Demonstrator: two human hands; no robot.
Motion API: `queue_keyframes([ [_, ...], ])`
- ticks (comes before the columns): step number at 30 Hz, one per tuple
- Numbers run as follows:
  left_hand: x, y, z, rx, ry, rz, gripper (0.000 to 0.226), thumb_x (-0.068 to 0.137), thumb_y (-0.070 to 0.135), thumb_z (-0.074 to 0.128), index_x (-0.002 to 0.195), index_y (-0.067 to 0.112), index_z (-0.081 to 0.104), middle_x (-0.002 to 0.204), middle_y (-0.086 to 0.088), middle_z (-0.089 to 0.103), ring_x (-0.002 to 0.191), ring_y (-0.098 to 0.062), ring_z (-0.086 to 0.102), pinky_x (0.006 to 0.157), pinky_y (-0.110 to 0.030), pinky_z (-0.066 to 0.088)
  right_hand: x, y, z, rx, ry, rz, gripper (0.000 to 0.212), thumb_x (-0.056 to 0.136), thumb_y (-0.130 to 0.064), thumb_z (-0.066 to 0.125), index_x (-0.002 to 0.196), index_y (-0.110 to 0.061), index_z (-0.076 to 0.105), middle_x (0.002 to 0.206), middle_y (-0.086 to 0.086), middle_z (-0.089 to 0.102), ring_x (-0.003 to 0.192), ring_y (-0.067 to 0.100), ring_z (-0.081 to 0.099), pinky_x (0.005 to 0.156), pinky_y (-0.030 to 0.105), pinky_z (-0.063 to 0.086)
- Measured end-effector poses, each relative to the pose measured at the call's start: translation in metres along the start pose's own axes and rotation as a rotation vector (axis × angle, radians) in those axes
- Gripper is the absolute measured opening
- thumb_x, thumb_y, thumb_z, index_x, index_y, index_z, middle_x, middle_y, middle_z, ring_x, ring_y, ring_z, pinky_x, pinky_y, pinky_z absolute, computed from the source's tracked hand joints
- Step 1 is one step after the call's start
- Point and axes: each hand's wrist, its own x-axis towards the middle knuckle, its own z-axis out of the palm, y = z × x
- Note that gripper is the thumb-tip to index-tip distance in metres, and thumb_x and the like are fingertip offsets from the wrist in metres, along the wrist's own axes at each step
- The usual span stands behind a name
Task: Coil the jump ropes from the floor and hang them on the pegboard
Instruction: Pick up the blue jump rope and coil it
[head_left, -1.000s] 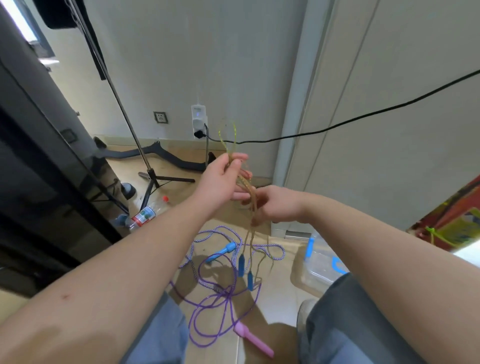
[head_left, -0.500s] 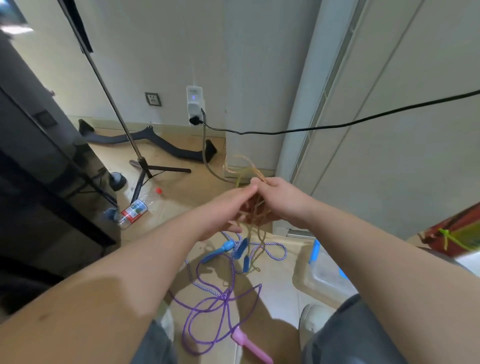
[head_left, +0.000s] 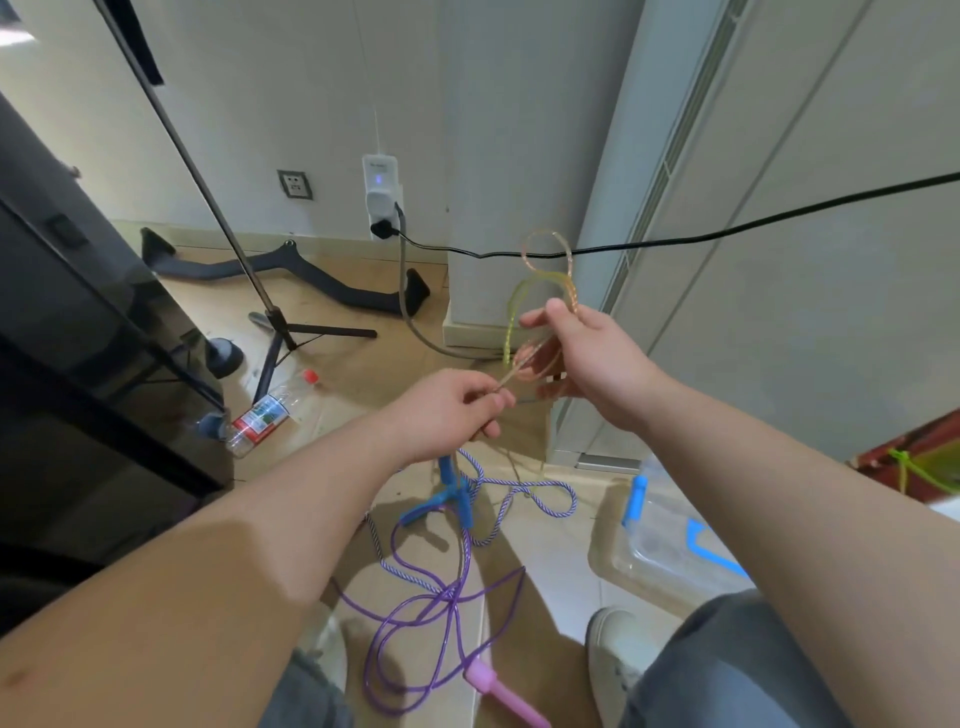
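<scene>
The left hand (head_left: 447, 410) and right hand (head_left: 587, 358) grip translucent rope (head_left: 511, 319) near a clear bin (head_left: 670, 540).

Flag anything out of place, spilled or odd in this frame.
A plastic bottle lies on its side on the floor near the tripod. The purple rope and striped rope lie tangled together, uncoiled.

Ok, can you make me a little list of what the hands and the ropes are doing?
left hand: pinches a strand of the see-through rope
right hand: holds that rope's loops, raised
purple rope: tangled on the floor, pink handle attached
striped rope: on the floor by blue handles
pegboard: not in view
</scene>
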Motion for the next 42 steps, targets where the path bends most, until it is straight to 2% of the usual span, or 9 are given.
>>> queue_keyframes([
  [7, -0.006, -0.003, 0.001, 0.224, -0.032, -0.074, 0.026, 0.102, 0.03, 0.04, 0.1, 0.028, 0.066, 0.082, 0.006, 0.072, 0.086, -0.023, 0.069, 0.085, -0.042, 0.056, -0.004, -0.003, -0.011, 0.061, 0.156, -0.004, 0.032, 0.106, -0.035, 0.036, 0.098, -0.017, 0.062, 0.077, 0.011, 0.069, 0.06, 0.02, 0.065, 0.06, 0.037, 0.055],
  [11, -0.01, -0.007, -0.002, 0.124, 0.023, -0.103, 0.029, 0.103, 0.028, 0.037, 0.101, 0.025, 0.065, 0.076, 0.004, 0.064, 0.072, -0.02, 0.063, 0.071, -0.033, 0.054, -0.002, 0.002, -0.015, -0.064, 0.224, -0.034, 0.035, 0.102, -0.045, 0.039, 0.09, -0.022, 0.063, 0.084, 0.009, 0.074, 0.08, 0.028, 0.069, 0.075, 0.042, 0.055],
  [16, -0.008, 0.001, 0.0, -0.365, 0.096, -0.174, 0.03, 0.104, 0.027, 0.036, 0.105, 0.016, 0.064, 0.066, 0.0, 0.044, 0.052, -0.013, 0.041, 0.057, -0.031, 0.048, -0.014, 0.008, -0.006, -0.524, -0.069, 0.164, 0.06, 0.094, -0.065, 0.041, 0.106, -0.011, 0.065, 0.1, 0.012, 0.071, 0.093, 0.027, 0.069, 0.082, 0.046, 0.059],
  [21, -0.012, 0.016, -0.001, -0.747, 0.123, -0.21, 0.03, 0.106, 0.024, 0.034, 0.111, 0.011, 0.061, 0.06, 0.002, 0.04, 0.049, -0.01, 0.031, 0.053, -0.027, 0.038, -0.021, 0.012, 0.007, -0.67, -0.292, 0.265, 0.033, 0.098, -0.029, 0.05, 0.123, -0.008, 0.054, 0.113, 0.01, 0.065, 0.096, 0.018, 0.067, 0.079, 0.043, 0.061],
  [24, -0.01, 0.022, -0.005, -0.928, 0.168, -0.187, 0.03, 0.107, 0.023, 0.033, 0.112, 0.009, 0.059, 0.059, 0.003, 0.039, 0.048, -0.009, 0.029, 0.051, -0.025, 0.035, -0.027, 0.015, 0.013, -0.692, -0.579, 0.278, 0.064, 0.092, -0.018, 0.062, 0.151, -0.019, 0.035, 0.138, 0.002, 0.055, 0.11, 0.016, 0.064, 0.087, 0.04, 0.059],
  [26, -0.009, 0.024, -0.008, -1.022, 0.185, -0.188, 0.027, 0.106, 0.023, 0.035, 0.114, 0.01, 0.058, 0.059, 0.004, 0.038, 0.048, -0.008, 0.028, 0.051, -0.024, 0.035, -0.031, 0.018, 0.018, -0.699, -0.725, 0.273, 0.073, 0.088, -0.019, 0.069, 0.151, -0.032, 0.036, 0.145, -0.006, 0.047, 0.119, 0.016, 0.058, 0.091, 0.042, 0.057],
  [29, -0.007, 0.026, -0.014, -1.166, 0.199, -0.193, 0.025, 0.106, 0.024, 0.036, 0.115, 0.013, 0.057, 0.056, 0.006, 0.038, 0.044, -0.007, 0.03, 0.046, -0.022, 0.036, -0.032, 0.025, 0.025, -0.811, -0.799, 0.209, 0.048, 0.086, -0.022, 0.071, 0.132, -0.03, 0.058, 0.132, -0.005, 0.059, 0.117, 0.017, 0.057, 0.086, 0.041, 0.059],
  [34, -0.008, 0.025, -0.023, -1.138, 0.334, -0.22, 0.023, 0.103, 0.024, 0.043, 0.117, 0.016, 0.059, 0.065, 0.003, 0.047, 0.052, -0.009, 0.039, 0.055, -0.024, 0.034, -0.03, 0.029, 0.032, -0.859, -0.724, 0.119, 0.021, 0.094, -0.027, 0.06, 0.114, -0.02, 0.066, 0.092, -0.002, 0.061, 0.082, 0.017, 0.056, 0.074, 0.041, 0.058],
  [42, -0.008, 0.019, -0.023, -1.129, 0.329, -0.334, 0.017, 0.099, 0.025, 0.049, 0.11, 0.015, 0.058, 0.077, 0.0, 0.059, 0.062, -0.01, 0.052, 0.057, -0.023, 0.036, -0.026, 0.005, 0.038, -0.201, -0.292, 0.092, 0.022, 0.102, -0.036, 0.047, 0.111, -0.019, 0.058, 0.088, 0.005, 0.05, 0.077, 0.023, 0.064, 0.076, 0.048, 0.061],
])
